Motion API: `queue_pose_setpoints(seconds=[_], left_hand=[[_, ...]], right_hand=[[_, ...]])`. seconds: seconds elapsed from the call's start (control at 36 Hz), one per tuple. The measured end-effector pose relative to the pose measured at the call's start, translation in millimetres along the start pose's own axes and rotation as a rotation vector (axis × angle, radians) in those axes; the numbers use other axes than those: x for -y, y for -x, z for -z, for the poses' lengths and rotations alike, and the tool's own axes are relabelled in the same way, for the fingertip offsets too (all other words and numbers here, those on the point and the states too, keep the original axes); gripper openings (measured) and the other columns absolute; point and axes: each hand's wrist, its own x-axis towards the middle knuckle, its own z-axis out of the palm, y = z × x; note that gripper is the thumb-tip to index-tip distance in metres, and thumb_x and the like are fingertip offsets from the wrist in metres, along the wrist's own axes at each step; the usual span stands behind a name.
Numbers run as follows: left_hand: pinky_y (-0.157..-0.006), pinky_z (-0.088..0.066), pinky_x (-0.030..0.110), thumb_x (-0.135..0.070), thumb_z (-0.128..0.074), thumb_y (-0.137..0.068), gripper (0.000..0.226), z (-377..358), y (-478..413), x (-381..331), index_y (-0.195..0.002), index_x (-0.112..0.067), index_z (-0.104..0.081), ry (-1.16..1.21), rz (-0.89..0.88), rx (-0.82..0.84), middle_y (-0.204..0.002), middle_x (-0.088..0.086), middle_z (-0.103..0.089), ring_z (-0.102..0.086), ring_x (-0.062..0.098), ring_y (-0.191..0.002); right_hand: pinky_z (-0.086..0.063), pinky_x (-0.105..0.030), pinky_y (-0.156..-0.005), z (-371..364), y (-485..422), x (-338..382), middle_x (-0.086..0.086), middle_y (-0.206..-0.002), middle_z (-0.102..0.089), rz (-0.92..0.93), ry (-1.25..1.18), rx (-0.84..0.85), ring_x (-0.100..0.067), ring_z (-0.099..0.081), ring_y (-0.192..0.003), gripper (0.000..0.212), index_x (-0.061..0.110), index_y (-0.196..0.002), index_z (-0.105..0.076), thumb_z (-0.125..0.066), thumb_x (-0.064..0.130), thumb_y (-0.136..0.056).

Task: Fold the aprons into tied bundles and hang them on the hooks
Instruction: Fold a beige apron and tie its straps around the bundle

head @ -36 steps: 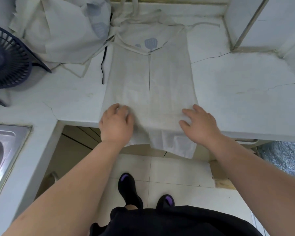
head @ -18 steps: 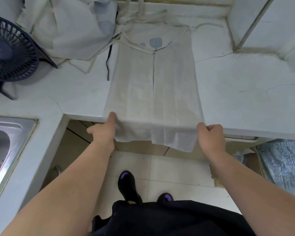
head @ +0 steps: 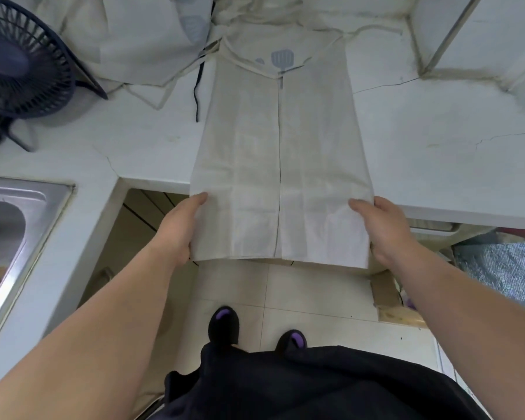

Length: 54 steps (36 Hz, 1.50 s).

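A cream apron [head: 279,153], folded lengthwise into a long strip with both sides meeting at a centre seam, lies on the white counter [head: 437,159]. Its lower end is lifted off the counter's front edge and held out flat over the floor. My left hand [head: 179,228] grips the strip's left bottom corner, thumb on top. My right hand [head: 379,225] grips the right bottom corner the same way. The apron's straps and a blue spatula print [head: 282,60] show at the far end. No hooks are in view.
A second crumpled apron [head: 140,37] lies at the back left, next to a dark desk fan [head: 19,62]. A steel sink [head: 9,225] sits at the left. A black cord [head: 198,92] runs beside the strip. White wall panels stand at the back right.
My hands went from pressing flat on the strip to gripping its hanging bottom corners, then lifted that end up and out level with the counter.
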Motion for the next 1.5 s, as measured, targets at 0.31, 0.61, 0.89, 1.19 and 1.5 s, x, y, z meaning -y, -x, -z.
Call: queue_pose_setpoints(seconds=[0.31,0.61,0.89,1.19,1.5], left_hand=[[-0.081,-0.054,0.038,-0.015,-0.065,-0.089,0.035,10,13,-4,-0.12,-0.017,-0.049,-0.242,-0.223,-0.029,-0.112,0.007,-0.066,-0.066,0.021,-0.094],[-0.075,-0.057,0.031,0.002,-0.043,-0.088,0.029,24,37,-33,-0.095,-0.005,-0.07,-0.105,-0.125,0.104,-0.113,0.013,-0.065,-0.063,0.028,-0.1],[-0.06,-0.037,0.022,-0.032,-0.059,-0.094,0.031,31,25,-33,-0.067,-0.015,-0.061,-0.448,-0.328,0.02,-0.061,-0.006,-0.052,-0.044,0.012,-0.061],[-0.05,-0.014,0.027,-0.03,-0.043,-0.101,0.047,15,13,-42,-0.061,-0.018,-0.021,-0.568,-0.507,-0.165,-0.056,0.0,-0.021,-0.018,0.016,-0.051],[-0.058,-0.035,0.021,-0.027,-0.041,-0.101,0.016,8,1,-37,-0.103,-0.014,-0.05,-0.486,-0.437,-0.201,-0.082,-0.006,-0.05,-0.045,0.012,-0.071]], right_hand=[[-0.05,-0.04,-0.082,-1,17,8,-0.007,-0.102,-0.053,0.101,0.166,-0.004,-0.027,-0.057,-0.09,0.046,0.015,-0.128,-0.04,-0.052,-0.003,-0.087],[-0.053,-0.042,-0.073,7,45,43,-0.006,-0.079,-0.066,-0.084,-0.09,0.311,-0.018,-0.065,-0.069,0.019,0.002,-0.095,-0.058,-0.044,-0.009,-0.089],[-0.035,-0.031,-0.062,12,30,33,-0.02,-0.07,-0.053,0.28,0.605,0.068,-0.029,-0.051,-0.064,0.048,-0.003,-0.072,-0.053,-0.057,0.041,-0.09],[-0.044,-0.033,-0.078,10,18,32,-0.015,-0.108,-0.064,0.393,0.607,-0.035,-0.032,-0.059,-0.1,0.032,0.003,-0.114,-0.062,-0.051,0.028,-0.096],[-0.037,-0.024,-0.061,8,-3,29,-0.005,-0.103,-0.059,0.223,0.489,0.085,-0.022,-0.053,-0.089,0.037,0.011,-0.113,-0.059,-0.044,0.042,-0.098]])
